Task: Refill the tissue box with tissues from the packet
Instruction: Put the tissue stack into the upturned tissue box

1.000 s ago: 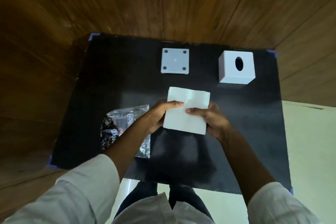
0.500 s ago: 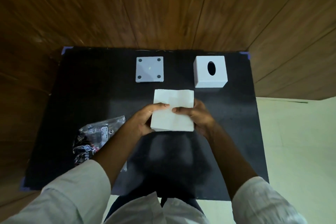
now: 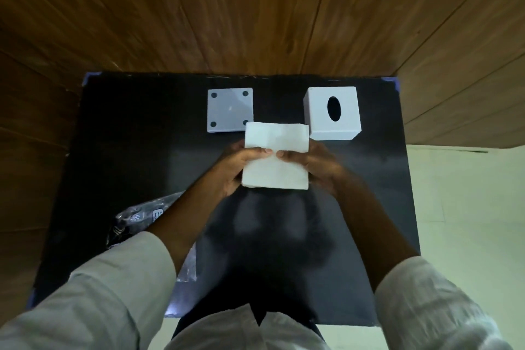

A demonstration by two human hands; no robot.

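Observation:
A white stack of tissues (image 3: 276, 155) is held above the middle of the black table (image 3: 119, 150). My left hand (image 3: 237, 169) grips its left side and my right hand (image 3: 315, 169) grips its right side, thumbs on top and nearly touching. The white cube tissue box (image 3: 332, 112) with a dark oval hole stands at the back right, just beyond the stack. Its grey square base plate (image 3: 230, 110) with round feet lies flat at the back centre. The crumpled clear tissue packet (image 3: 145, 216) lies front left, partly hidden by my left arm.
A wooden panelled wall rises right behind the table's far edge. Pale floor (image 3: 460, 207) shows to the right of the table. Blue tape marks the table's corners (image 3: 393, 81).
The tissue stack and both hands have shifted a little farther from me, toward the box and base plate. The camera view has tilted, and the packet is more covered by my left arm.

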